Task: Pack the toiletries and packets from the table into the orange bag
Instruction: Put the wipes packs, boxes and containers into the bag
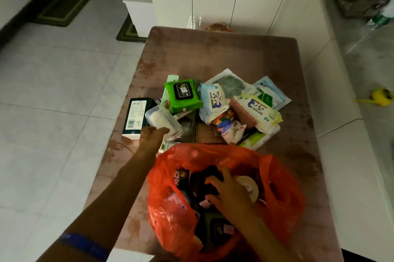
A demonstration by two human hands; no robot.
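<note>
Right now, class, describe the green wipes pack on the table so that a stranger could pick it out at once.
Start at the orange bag on the brown table; beyond it lies a heap of packets. At the heap's far left, the green wipes pack lies on top. Its bright green wrapper and black flip lid set it apart from the white and blue baby wipes beside it.

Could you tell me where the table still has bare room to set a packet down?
The table is bare across its far half, beyond the green wipes and the pile. A bare strip runs along its right edge, beside the orange bag. The middle is crowded; the left hand reaches into it.
</note>
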